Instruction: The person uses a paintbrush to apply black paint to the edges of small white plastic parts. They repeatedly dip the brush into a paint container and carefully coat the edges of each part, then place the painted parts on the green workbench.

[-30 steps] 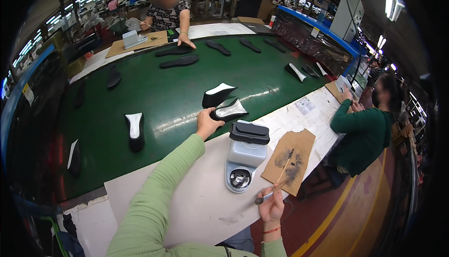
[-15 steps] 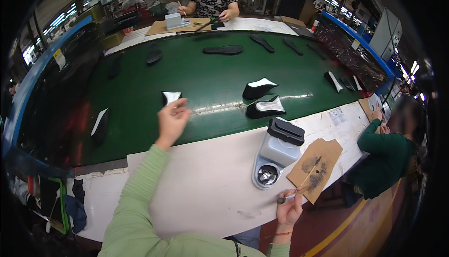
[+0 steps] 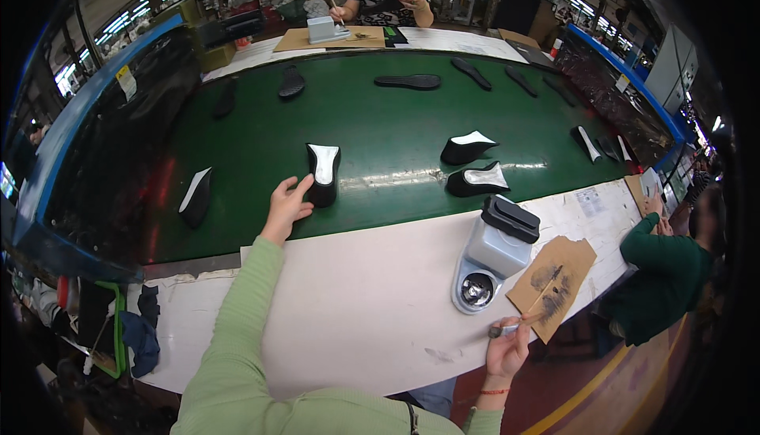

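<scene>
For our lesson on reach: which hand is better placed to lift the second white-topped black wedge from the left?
Probably the left hand: its open fingers are at the left side of the wedge; the right hand, farther off, holds a brush-like tool near the cardboard.

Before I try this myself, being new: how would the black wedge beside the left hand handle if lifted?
The black wedge is probably stiff, given its thick, angular body. That elongated shape seems unlikely to roll. Its smooth-looking white face might feel slippery.
</scene>
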{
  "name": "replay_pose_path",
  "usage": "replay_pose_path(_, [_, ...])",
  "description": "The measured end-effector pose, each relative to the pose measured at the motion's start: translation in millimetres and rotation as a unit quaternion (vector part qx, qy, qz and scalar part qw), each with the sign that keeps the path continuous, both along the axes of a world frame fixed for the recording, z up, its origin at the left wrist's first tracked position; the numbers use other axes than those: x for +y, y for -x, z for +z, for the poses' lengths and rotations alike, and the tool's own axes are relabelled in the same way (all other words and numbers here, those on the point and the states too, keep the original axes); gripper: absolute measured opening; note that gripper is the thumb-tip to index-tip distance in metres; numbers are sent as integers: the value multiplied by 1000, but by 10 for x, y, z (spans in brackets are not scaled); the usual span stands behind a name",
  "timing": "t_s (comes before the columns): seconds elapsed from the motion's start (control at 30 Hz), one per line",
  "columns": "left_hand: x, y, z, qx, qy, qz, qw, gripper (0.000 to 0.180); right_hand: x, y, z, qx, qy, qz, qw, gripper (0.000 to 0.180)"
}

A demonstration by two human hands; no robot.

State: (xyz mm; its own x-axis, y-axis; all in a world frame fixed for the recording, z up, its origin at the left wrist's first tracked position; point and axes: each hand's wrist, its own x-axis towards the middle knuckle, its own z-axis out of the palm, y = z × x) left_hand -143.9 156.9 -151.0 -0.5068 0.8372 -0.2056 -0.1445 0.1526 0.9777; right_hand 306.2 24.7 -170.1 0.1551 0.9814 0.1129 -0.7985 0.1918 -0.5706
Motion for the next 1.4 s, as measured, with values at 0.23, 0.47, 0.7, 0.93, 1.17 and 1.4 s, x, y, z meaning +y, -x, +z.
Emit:
replay_pose_path(0.23, [717, -25, -229, 69, -2, 145, 987, 60, -15, 57, 315, -51, 13, -26, 998, 26])
replay_pose_path(0.47, [-164, -366, 497, -406, -138, -192, 883, 37, 180, 50, 853, -284, -3, -119, 951, 33])
replay_pose_path(0.7, [-932, -1089, 730, -414, -204, -415, 784, 79, 353, 280, 903, -488, -17, -157, 859, 41])
replay_pose_path(0.93, [-1185, -1310, 771, -294, -21, -370, 881, 61, 477, 385, 820, -623, -49, -179, 760, 37])
replay_pose_path(1.17, [-1225, -1432, 846, -267, 27, -361, 893, 65, 499, 388, 723, -646, -51, -176, 741, 38])
replay_pose_path(1.4, [-1294, -1468, 949, -251, -36, -443, 860, 70, 363, 444, 1040, -272, 111, 41, 955, 40])
